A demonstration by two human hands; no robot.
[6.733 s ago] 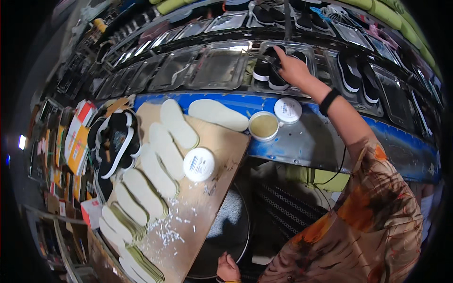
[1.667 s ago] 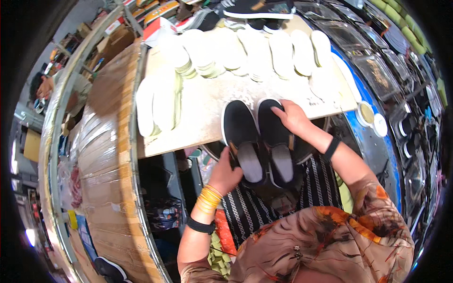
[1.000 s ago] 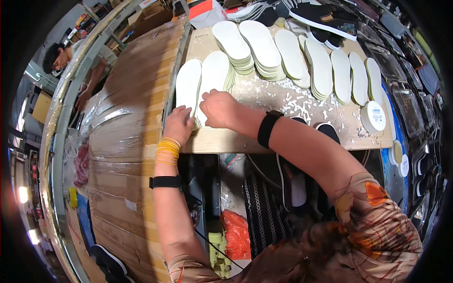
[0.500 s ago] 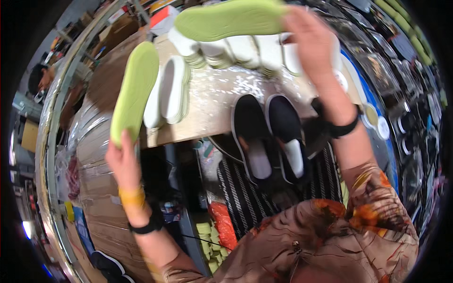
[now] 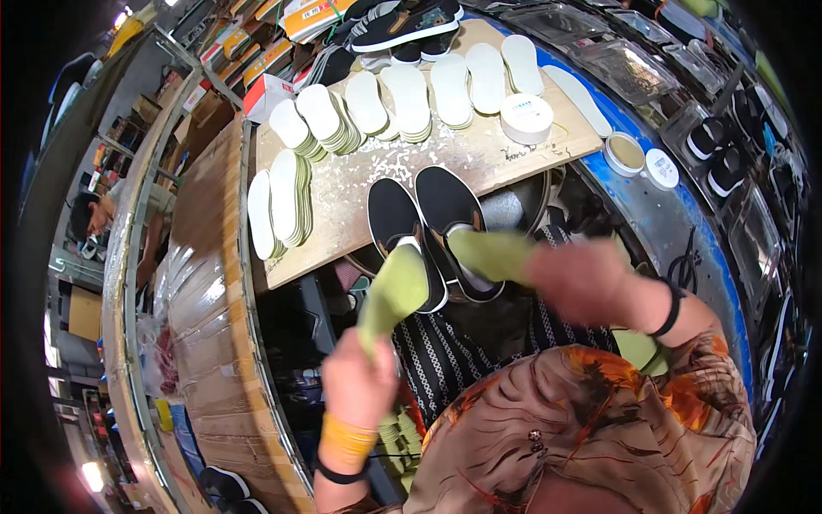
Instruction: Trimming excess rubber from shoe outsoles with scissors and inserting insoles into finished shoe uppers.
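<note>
Two black slip-on shoes [image 5: 396, 208] with white edging stand side by side, toes on the board and heels toward me. My left hand [image 5: 358, 377] is closed on one end of a green insole [image 5: 396, 294], whose other end lies at the left shoe's opening. Blurred by motion, my right hand [image 5: 586, 278] grips a second green insole [image 5: 488, 254]. That one points leftward, its tip over the opening of the right shoe [image 5: 447, 199]. How far either insole reaches inside, I cannot tell.
White insoles [image 5: 409, 92] in several stacks line the far and left sides of the wooden board [image 5: 342, 214], amid white scraps. A round white tub [image 5: 526, 118] stands at its right; an open tub [image 5: 625, 152] and a lid [image 5: 661, 168] lie on the blue surface. Another person [image 5: 96, 214] is far left.
Both hands have come down and inward with their insoles, from above the board to the shoe openings. My view has shifted, showing more of the board's far side.
</note>
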